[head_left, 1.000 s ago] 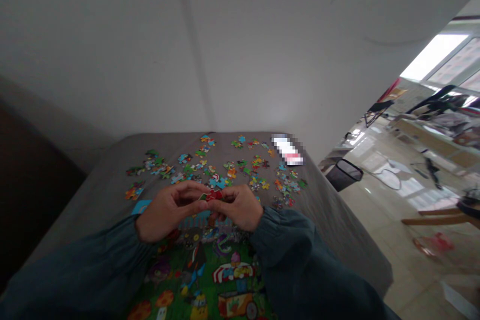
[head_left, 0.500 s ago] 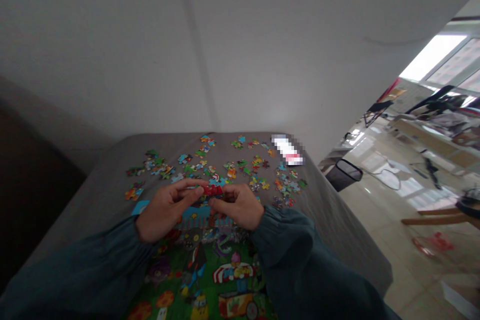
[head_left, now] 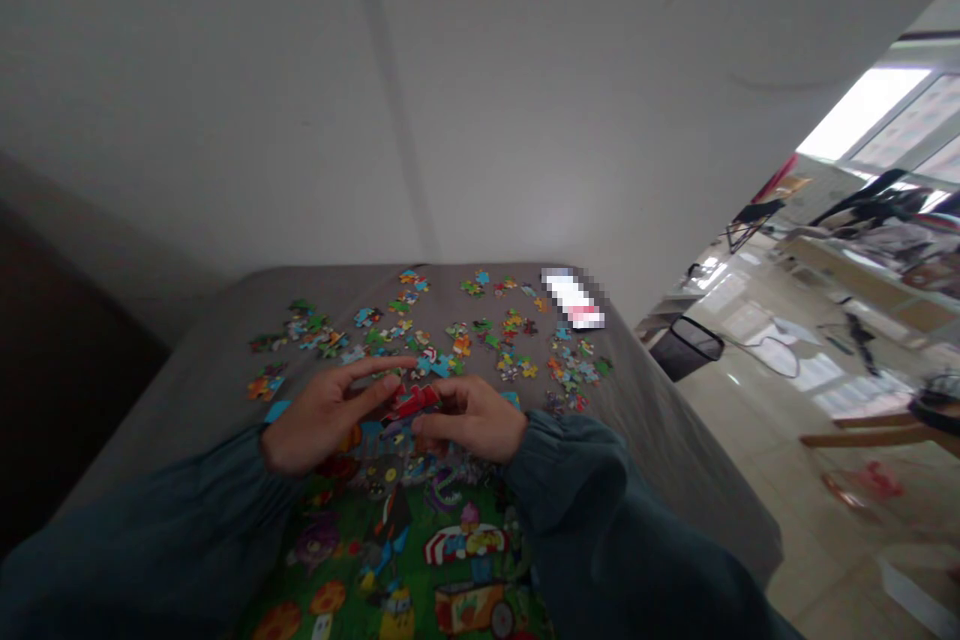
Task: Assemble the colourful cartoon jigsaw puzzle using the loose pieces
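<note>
We find the red puzzle piece (head_left: 411,401) caught between both hands, just above the far edge of the assembled puzzle (head_left: 420,540). The left grip (head_left: 322,415) is closed on the piece's left end, thumb underneath and forefinger stretched out over the top. The right grip (head_left: 476,420) is closed on its right end, with curled fingers tucked below and behind it. The two grips nearly meet, so only the middle of the piece shows between the fingertips. What we can see of it is small, flat and mostly bright red, tilted with its right side a little higher. The blur keeps us from reading its printed detail or the shape of its tabs. It is lifted clear of the desk (head_left: 660,440), which wears a grey cloth. Beyond the hands, the loose pieces (head_left: 450,335) lie scattered across the far half of the cloth, in blues, greens, oranges and yellows. Dark teal sleeves (head_left: 585,510) cover both forearms down to the wrists.
</note>
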The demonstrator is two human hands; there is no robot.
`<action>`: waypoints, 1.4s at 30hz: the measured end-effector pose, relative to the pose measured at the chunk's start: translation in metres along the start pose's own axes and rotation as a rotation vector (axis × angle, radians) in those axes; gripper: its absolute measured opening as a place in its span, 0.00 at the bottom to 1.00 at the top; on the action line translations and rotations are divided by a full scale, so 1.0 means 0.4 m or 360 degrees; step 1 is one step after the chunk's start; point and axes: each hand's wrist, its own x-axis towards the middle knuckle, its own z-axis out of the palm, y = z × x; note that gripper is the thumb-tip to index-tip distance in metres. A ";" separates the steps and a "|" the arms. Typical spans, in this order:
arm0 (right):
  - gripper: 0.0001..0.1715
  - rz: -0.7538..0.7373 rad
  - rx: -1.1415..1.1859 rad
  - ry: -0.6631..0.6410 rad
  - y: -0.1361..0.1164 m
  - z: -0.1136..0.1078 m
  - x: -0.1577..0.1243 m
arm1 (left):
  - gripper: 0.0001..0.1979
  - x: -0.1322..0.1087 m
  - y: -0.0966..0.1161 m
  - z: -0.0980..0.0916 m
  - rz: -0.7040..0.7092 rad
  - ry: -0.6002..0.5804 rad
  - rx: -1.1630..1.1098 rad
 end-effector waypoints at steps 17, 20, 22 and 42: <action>0.03 0.0111 -0.0208 0.0065 -0.024 0.020 -0.011 | 0.30 0.000 0.004 0.014 -0.0030 0.0163 0.0034; 0.03 0.0140 -0.0229 0.0118 -0.026 0.018 -0.010 | 0.28 -0.002 0.002 0.013 0.0009 0.0103 0.0056; 0.04 0.0165 -0.0252 0.0148 -0.025 0.017 -0.008 | 0.26 -0.003 0.002 0.012 0.0055 0.0095 0.0062; 0.09 -0.0299 -0.0678 0.0351 0.005 0.032 -0.019 | 0.21 -0.024 0.008 0.041 0.0201 0.0161 0.0087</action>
